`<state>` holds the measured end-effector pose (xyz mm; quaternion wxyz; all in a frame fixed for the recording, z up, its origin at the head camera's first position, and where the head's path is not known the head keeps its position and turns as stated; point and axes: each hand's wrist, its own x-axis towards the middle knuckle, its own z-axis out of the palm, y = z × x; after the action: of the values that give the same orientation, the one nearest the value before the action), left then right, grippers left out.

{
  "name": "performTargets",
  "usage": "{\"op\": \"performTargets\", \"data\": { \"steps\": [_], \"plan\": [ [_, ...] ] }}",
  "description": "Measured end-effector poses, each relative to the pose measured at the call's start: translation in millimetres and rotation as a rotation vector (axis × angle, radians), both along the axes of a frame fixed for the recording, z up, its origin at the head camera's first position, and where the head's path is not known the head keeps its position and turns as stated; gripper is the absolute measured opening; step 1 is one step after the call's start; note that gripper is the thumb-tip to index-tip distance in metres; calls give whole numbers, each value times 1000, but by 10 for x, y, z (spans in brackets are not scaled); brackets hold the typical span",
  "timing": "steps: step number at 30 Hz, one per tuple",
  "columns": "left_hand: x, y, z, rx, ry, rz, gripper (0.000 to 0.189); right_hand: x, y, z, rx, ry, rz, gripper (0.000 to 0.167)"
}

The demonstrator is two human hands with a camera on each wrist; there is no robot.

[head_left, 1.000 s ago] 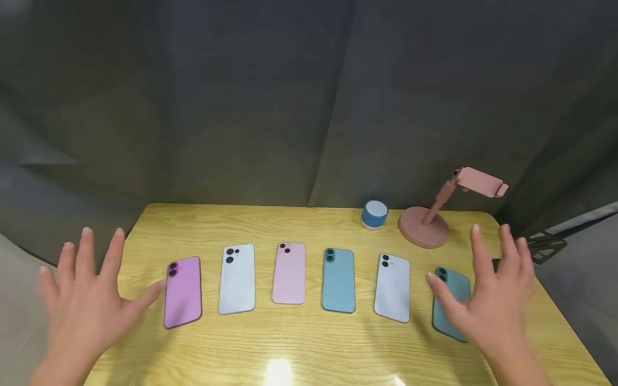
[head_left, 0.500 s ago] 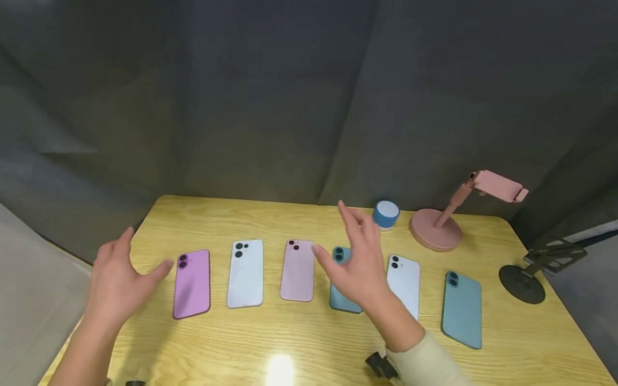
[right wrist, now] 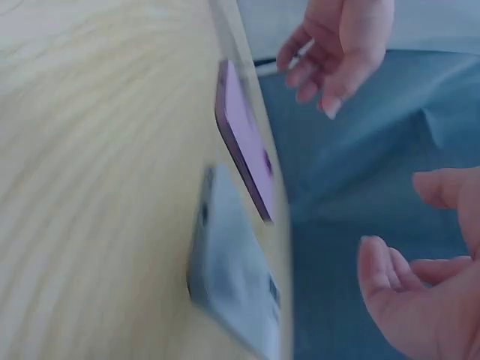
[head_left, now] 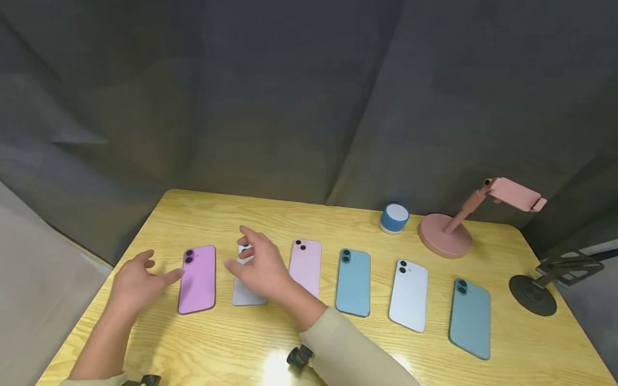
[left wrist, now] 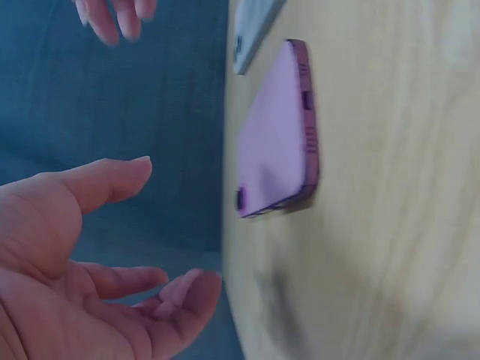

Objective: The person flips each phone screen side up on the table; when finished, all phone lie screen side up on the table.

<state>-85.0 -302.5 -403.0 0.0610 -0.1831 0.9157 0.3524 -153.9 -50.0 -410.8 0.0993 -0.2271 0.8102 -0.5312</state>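
Note:
A purple phone (head_left: 198, 281) lies back up at the left end of a row of phones on the wooden table. Just left of it my left hand (head_left: 137, 281) hovers, thumb close to the phone's edge in the head view; the left wrist view shows a gap. My right hand (head_left: 264, 271) is above the white phone (head_left: 248, 297) beside it, covering much of that phone. Fingers of both hands are loosely bent and hold nothing. In the right wrist view the right hand (right wrist: 427, 300) is apart from the white phone (right wrist: 232, 262).
Rightward lie a light pink phone (head_left: 307, 262), a blue-green phone (head_left: 353, 284), another white phone (head_left: 408, 295) and a teal phone (head_left: 470, 319). Behind stand a blue-and-white cylinder (head_left: 394, 219) and a pink phone stand (head_left: 445, 236). A black stand (head_left: 533, 295) is at the right edge.
My right hand has swept left from the teal phone at the right end to the second phone. The left hand has moved slightly inward, its fingers more bent. The view has shifted slightly.

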Motion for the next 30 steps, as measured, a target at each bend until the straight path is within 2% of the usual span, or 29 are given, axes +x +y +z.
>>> {"op": "performTargets", "data": {
  "steps": [4,7,9,11,14,17,24,27,30],
  "plan": [
    [-42,-13,-98,61,-50,-18,101,-33,-299,-83,89,-133,32,73],
    [-67,-30,-146,86,-67,-29,95,-37,-486,-143,166,-176,17,72],
    [-81,-47,-176,86,-73,-32,89,-14,-592,-170,196,-189,10,64],
    [-93,-61,-205,133,-79,-24,84,24,-681,-194,212,-207,1,60],
    [-104,-69,-253,213,-82,-1,76,83,-777,-217,202,-239,-6,55],
    [-103,-60,-283,287,-81,29,72,122,-834,-234,195,-264,-41,58],
    [-68,-14,-327,410,-53,136,66,151,-876,-214,117,-316,-152,38],
    [-59,20,-351,448,-40,166,61,149,-879,-192,106,-336,-186,36],
    [-75,51,-363,435,-28,185,57,139,-891,-182,128,-341,-210,38]
  ]
}}
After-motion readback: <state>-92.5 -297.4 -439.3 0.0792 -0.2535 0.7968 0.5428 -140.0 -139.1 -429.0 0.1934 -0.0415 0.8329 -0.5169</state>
